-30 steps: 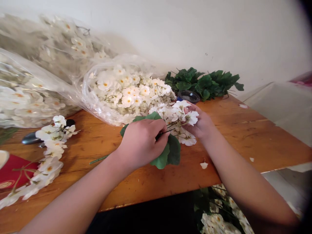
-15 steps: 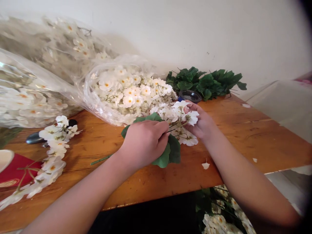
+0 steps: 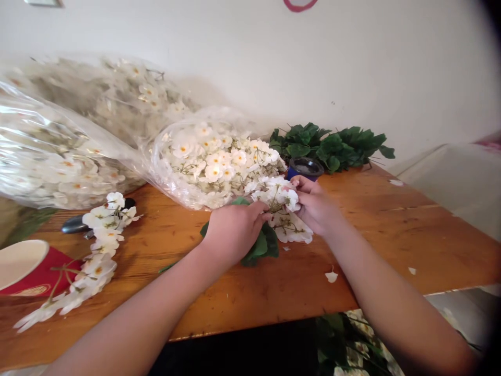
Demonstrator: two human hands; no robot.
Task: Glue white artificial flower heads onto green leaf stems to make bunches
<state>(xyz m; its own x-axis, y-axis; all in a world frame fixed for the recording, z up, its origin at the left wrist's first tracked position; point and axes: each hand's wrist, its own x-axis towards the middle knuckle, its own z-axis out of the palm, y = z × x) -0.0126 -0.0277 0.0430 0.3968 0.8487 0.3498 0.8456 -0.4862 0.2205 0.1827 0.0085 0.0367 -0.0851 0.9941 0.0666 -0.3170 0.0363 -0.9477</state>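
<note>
My left hand [image 3: 235,230] is closed around the stem of an artificial flower spray, just where its green leaves [image 3: 261,246] meet the blossoms. Part of the green stem [image 3: 167,267] sticks out to the left, beneath my wrist. White blossoms [image 3: 291,228] of the spray point right, toward my right hand [image 3: 315,203]. Its thumb and fingers pinch the blossoms at the far end; the exact spot between the fingertips is hidden. A blue tub with a black rim [image 3: 306,168] stands just behind my right hand.
Clear plastic bags [image 3: 78,141] full of white flowers fill the left and back of the wooden table [image 3: 376,224]. Green leaf bunches [image 3: 332,146] lie by the wall. A red paper cup [image 3: 39,271] and a loose flower strand [image 3: 104,250] are at left. Leafy flowers [image 3: 352,339] show below the edge.
The view has tilted up slightly, so the table sits lower in the picture. My right hand has moved slightly left, closer to my left hand, along the blossoms.
</note>
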